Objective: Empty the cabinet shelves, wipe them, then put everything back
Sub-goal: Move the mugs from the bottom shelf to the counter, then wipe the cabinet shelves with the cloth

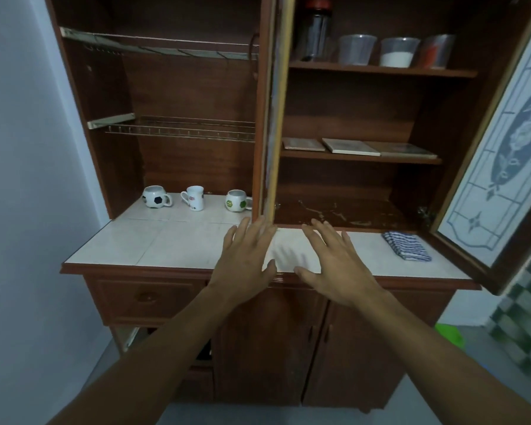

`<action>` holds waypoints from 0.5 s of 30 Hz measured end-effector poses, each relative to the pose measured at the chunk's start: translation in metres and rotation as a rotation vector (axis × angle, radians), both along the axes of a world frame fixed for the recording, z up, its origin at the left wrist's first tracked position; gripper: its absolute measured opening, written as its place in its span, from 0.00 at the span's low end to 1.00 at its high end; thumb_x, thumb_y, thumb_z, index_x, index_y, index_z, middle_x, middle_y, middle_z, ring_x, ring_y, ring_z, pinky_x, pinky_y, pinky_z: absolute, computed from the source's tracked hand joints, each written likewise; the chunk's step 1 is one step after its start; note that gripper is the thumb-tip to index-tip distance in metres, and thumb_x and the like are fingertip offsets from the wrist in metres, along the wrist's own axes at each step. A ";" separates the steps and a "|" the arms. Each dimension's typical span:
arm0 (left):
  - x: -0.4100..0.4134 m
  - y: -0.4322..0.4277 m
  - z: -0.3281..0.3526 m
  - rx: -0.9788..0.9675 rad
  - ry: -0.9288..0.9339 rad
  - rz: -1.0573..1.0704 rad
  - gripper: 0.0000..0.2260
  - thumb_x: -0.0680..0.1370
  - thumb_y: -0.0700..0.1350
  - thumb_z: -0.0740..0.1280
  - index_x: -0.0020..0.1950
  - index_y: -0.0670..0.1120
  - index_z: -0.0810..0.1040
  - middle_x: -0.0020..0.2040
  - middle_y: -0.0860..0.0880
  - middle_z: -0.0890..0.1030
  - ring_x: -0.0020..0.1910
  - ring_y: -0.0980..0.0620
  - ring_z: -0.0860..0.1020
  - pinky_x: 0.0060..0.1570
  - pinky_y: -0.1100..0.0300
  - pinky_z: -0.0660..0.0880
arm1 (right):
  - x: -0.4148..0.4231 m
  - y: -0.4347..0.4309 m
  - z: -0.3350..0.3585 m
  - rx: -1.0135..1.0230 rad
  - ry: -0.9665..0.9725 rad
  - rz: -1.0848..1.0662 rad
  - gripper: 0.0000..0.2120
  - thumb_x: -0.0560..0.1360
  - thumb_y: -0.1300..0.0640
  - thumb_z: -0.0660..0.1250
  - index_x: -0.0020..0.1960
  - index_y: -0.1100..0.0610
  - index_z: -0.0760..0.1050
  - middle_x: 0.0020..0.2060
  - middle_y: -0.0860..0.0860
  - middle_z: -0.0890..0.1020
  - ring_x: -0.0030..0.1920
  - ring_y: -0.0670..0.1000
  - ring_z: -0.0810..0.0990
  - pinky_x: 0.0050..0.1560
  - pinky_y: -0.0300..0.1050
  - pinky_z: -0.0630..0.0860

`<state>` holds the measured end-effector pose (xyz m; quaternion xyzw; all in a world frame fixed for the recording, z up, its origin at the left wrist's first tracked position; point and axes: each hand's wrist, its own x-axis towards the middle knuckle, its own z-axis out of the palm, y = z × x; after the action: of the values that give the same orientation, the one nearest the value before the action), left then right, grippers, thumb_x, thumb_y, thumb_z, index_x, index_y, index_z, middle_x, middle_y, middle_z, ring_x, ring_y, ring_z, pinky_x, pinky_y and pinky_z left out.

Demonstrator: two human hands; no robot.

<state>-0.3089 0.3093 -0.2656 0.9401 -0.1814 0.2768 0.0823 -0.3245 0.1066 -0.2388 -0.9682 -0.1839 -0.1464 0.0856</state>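
A brown wooden cabinet (pixel 196 96) stands in front of me with its doors swung open. My left hand (pixel 246 256) and my right hand (pixel 334 262) hover side by side, fingers spread and holding nothing, over the white tiled counter (pixel 166 240). Three mugs (pixel 193 198) stand at the back left of the counter. A folded blue-and-white striped cloth (pixel 406 245) lies on the counter at the right. On the right side, the top shelf carries a dark jar (pixel 316 32) and three clear plastic tubs (pixel 399 52). The middle shelf holds flat tiles (pixel 353 146). The bottom shelf (pixel 344 213) is bare and scuffed.
Two wire racks (pixel 181 128) span the left compartment with nothing on them. The right door (pixel 509 154), with patterned glass, juts out toward me at the right. The edge of the other open door (pixel 273 118) faces me at centre. A drawer and lower doors sit below the counter.
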 end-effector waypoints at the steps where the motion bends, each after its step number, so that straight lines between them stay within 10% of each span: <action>1: 0.003 -0.012 -0.001 0.018 0.012 -0.001 0.29 0.76 0.56 0.57 0.76 0.51 0.61 0.77 0.46 0.61 0.77 0.43 0.56 0.74 0.43 0.56 | 0.002 -0.014 -0.002 0.000 0.005 -0.007 0.37 0.78 0.38 0.59 0.79 0.49 0.45 0.79 0.49 0.46 0.79 0.51 0.42 0.76 0.51 0.39; 15: 0.046 -0.219 -0.018 -0.129 0.136 -0.016 0.30 0.79 0.54 0.60 0.79 0.51 0.54 0.80 0.48 0.53 0.79 0.47 0.48 0.75 0.50 0.46 | 0.055 -0.207 -0.026 -0.012 0.124 -0.110 0.37 0.78 0.36 0.57 0.79 0.46 0.45 0.79 0.47 0.46 0.79 0.52 0.44 0.77 0.55 0.41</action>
<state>-0.2628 0.0902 -0.2839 0.9480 -0.1645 0.2227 0.1568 -0.2691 -0.1002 -0.2646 -0.9845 -0.1259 -0.0897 0.0826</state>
